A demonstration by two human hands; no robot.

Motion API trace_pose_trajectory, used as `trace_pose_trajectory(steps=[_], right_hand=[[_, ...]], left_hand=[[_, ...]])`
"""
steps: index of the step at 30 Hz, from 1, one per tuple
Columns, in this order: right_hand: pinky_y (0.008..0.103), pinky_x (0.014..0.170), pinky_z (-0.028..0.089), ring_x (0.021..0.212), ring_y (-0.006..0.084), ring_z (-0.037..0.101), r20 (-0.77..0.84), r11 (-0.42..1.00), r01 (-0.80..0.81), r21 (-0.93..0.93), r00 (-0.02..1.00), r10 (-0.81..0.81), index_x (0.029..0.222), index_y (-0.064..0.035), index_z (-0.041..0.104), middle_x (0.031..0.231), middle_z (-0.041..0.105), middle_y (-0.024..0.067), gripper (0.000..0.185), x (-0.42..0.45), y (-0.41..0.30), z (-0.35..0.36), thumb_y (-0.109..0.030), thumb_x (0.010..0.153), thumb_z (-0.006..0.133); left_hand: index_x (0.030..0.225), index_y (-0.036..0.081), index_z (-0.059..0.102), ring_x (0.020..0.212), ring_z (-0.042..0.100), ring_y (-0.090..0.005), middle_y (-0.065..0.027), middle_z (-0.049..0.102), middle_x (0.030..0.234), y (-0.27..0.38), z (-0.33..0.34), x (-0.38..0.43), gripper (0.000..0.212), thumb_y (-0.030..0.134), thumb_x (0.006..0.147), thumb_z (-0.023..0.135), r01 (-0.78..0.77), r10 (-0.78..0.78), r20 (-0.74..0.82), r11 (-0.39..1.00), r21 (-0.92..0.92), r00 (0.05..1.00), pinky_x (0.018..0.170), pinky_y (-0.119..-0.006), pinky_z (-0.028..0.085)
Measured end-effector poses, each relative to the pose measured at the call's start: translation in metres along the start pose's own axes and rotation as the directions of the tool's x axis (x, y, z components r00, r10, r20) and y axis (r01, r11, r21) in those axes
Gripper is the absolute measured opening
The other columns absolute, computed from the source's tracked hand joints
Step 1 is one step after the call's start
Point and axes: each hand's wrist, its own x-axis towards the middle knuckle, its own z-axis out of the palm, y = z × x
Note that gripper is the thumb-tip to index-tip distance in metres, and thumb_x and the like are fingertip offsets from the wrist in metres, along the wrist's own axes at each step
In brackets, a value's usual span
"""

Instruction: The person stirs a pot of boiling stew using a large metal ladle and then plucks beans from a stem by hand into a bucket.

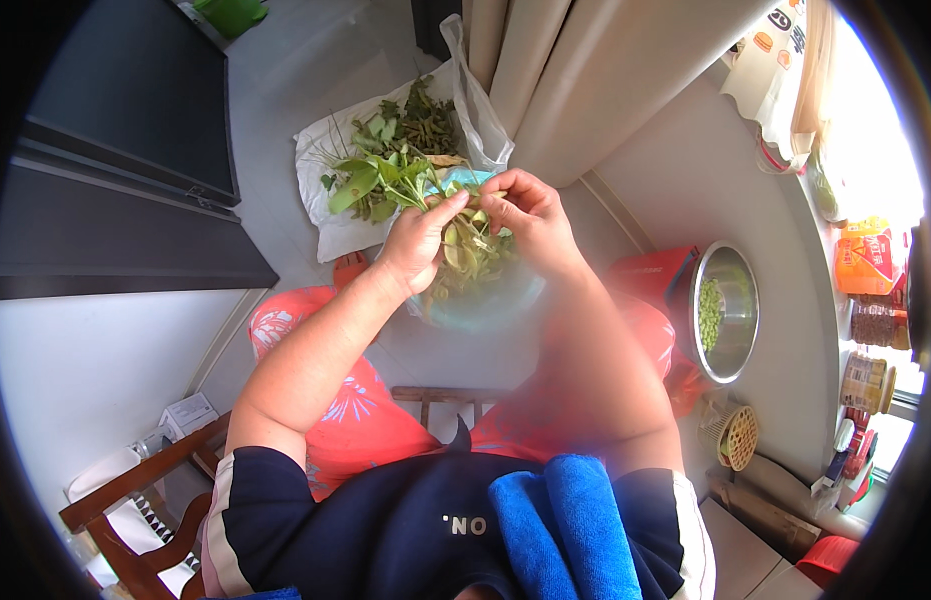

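Note:
My left hand point(416, 244) holds a bunch of green leafy bean-plant stems point(407, 178), its thumb laid along them. Close by, my right hand point(536, 221) pinches a small piece of the plant between thumb and fingers; whether it is a pod or a stem is hard to tell. Under both hands a translucent bluish plastic bag or bowl point(484, 309) holds yellow-green pods and plant bits point(465, 255), blurred at the lower part. Beyond it, a white plastic bag point(312, 169) lies spread on the floor under a heap of leafy, pod-bearing plants point(428, 124).
At the right, a steel basin point(739, 289) containing green shelled beans stands by a red box point(653, 274). A beige curtain point(623, 67) hangs ahead. Dark cabinets point(127, 112) and a wooden chair point(135, 487) are on the left. Packages and jars point(870, 382) line the windowsill.

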Motion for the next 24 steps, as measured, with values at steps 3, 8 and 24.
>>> trace_pose_trajectory(steps=[3, 8, 24], right_hand=[[0.0176, 0.052, 0.039, 0.056, 0.0049, 0.045, -0.044, 1.0, 0.014, 0.022, 0.999, -0.013, 0.081, -0.0001, 0.051, 0.067, 0.051, 0.0001, 0.009, -0.002, -0.004, 0.003, -0.007, 0.075, 0.053], [0.0178, 0.053, 0.039, 0.057, 0.0054, 0.046, -0.061, 0.987, -0.094, 0.132, 0.993, 0.102, 0.08, 0.0002, 0.051, 0.067, 0.051, 0.0003, 0.01, -0.003, -0.004, 0.002, -0.009, 0.075, 0.053], [0.0182, 0.04, 0.034, 0.044, 0.0059, 0.042, -0.273, 0.989, -0.06, 0.138, 0.957, 0.096, 0.058, -0.0041, 0.044, 0.054, 0.048, 0.0016, 0.014, -0.005, 0.009, 0.013, -0.004, 0.072, 0.046]], left_hand=[[0.09, 0.003, 0.051, 0.07, 0.05, -0.0074, -0.0017, 0.054, 0.078, 0.001, -0.002, 0.002, 0.017, 0.016, 0.079, 0.049, -0.041, 0.037, 0.049, 0.996, 0.082, 0.998, 0.062, -0.021, 0.042], [0.091, 0.003, 0.052, 0.073, 0.048, -0.0059, -0.0002, 0.052, 0.081, 0.0, 0.002, 0.0, 0.017, 0.015, 0.079, 0.048, -0.119, 0.114, 0.084, 0.991, 0.062, 0.99, 0.065, -0.02, 0.039], [0.084, 0.005, 0.052, 0.066, 0.049, -0.008, -0.0005, 0.052, 0.074, -0.012, 0.008, 0.003, 0.013, 0.016, 0.078, 0.05, -0.108, 0.109, -0.018, 0.994, 0.021, 0.994, 0.06, -0.022, 0.04]])
